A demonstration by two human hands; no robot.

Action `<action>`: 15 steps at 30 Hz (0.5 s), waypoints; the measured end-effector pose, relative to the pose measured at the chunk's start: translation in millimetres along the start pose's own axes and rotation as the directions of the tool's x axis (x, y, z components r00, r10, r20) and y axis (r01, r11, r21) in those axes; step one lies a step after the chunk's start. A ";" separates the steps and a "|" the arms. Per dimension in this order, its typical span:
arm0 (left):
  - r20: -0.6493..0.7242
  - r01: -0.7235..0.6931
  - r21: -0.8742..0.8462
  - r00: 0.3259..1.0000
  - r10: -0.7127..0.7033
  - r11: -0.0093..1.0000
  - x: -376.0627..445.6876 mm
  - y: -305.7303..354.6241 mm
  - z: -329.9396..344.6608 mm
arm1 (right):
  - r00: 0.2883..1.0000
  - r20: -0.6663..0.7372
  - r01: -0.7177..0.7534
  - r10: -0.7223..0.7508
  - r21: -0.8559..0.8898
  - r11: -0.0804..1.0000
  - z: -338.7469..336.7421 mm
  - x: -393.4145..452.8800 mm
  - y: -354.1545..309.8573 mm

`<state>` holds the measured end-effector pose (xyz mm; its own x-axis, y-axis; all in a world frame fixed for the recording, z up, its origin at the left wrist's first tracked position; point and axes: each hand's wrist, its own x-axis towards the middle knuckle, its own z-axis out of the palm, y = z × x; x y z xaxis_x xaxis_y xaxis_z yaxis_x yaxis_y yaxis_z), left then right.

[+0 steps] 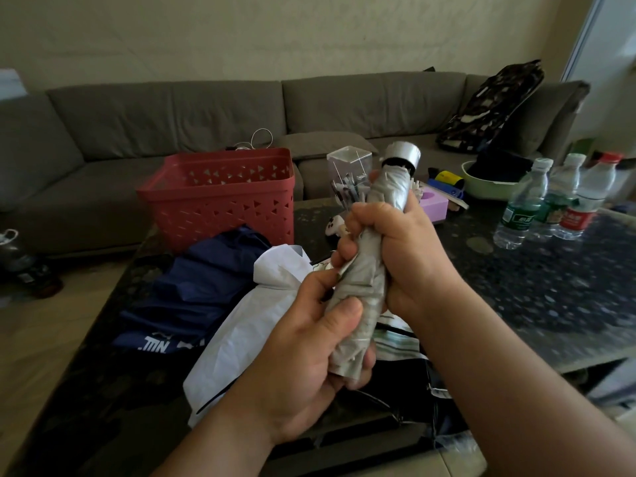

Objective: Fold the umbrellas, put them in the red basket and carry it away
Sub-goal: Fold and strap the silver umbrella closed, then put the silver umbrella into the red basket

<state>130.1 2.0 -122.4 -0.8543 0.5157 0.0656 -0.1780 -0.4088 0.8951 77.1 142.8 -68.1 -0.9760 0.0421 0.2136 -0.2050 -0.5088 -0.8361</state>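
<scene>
A rolled silver umbrella stands nearly upright in both my hands above the dark table, its round silver end pointing up. My right hand is wrapped around its middle. My left hand grips its lower end, thumb pressed on the fabric. The red basket sits at the table's far left corner and looks empty from here. A dark blue umbrella lies loose in front of the basket. A white umbrella lies beside it, under my left hand.
Three plastic water bottles stand at the right of the table. A clear box of small items, a purple box and a green bowl sit at the far edge. A grey sofa runs behind, with a patterned bag.
</scene>
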 end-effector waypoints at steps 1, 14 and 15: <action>-0.017 -0.025 0.078 1.000 0.027 0.997 0.2 -0.4 0.9 | 1.000 -0.025 0.006 -0.006 0.005 1.000 1.1 0.3 0.4; -0.087 -0.180 0.416 0.968 0.236 0.891 4.1 12.9 -36.4 | 0.902 -0.419 0.127 -0.101 0.033 0.991 -23.0 17.8 -17.4; -0.069 -0.140 0.329 0.983 0.172 0.934 3.0 21.4 -43.8 | 0.895 -0.414 0.152 -0.165 -0.063 0.986 -27.7 16.5 -28.0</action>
<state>102.3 -38.1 -122.3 -0.9038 0.3845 0.1880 0.1142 -0.2066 0.9717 64.8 181.5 -55.2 -0.8703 0.4777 0.1194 -0.3555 -0.4417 -0.8238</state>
